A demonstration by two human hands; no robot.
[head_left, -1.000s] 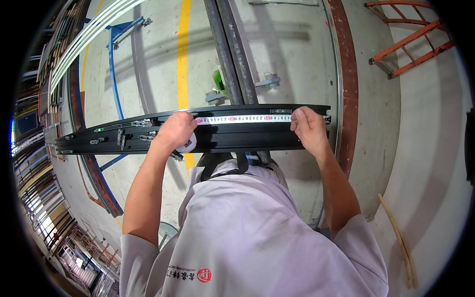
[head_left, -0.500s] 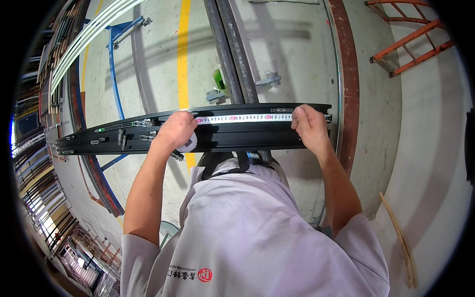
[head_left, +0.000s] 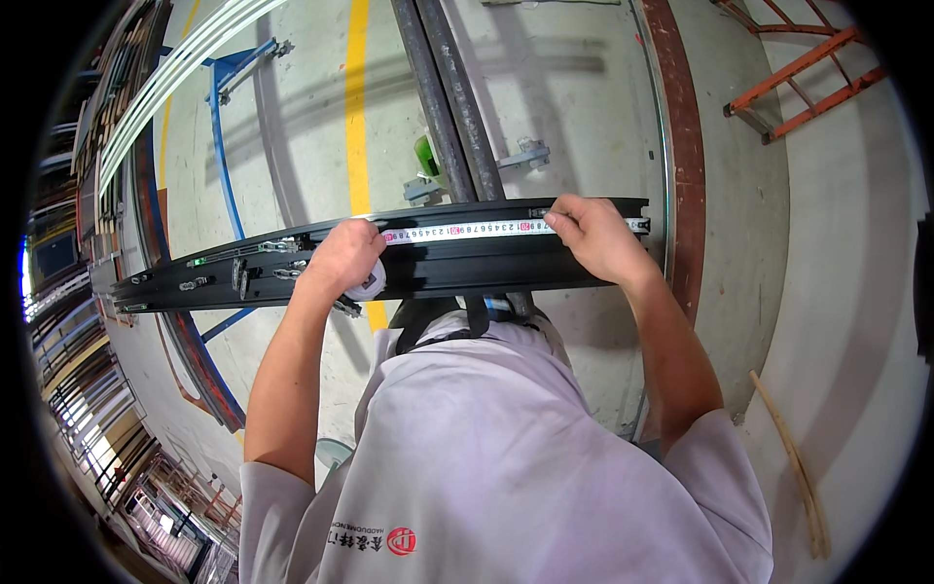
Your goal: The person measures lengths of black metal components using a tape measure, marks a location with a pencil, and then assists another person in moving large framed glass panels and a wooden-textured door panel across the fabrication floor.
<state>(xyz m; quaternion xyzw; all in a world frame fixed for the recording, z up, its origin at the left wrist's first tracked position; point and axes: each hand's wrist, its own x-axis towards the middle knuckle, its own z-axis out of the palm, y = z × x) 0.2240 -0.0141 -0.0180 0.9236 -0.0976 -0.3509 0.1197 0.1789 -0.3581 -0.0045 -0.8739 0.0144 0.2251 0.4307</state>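
Tape (head_left: 467, 232) partly behind right hand (head_left: 598, 238)

Bright, fairly even light covers the concrete floor (head_left: 321, 185); soft-edged grey shadows cross it from 10 round to 1 o'clock, and a broad dim band runs along the pale wall (head_left: 837, 321) at 3; the white bars (head_left: 185, 88) at 10 o'clock glare almost featureless, and a bluish glow flares at the 9 o'clock rim; at the centre the black profile (head_left: 457, 277) shows a dull sheen and the tape (head_left: 467, 232) looks fairly crisp; toward 8 the racks (head_left: 83, 409) bend and soften into the black fisheye border
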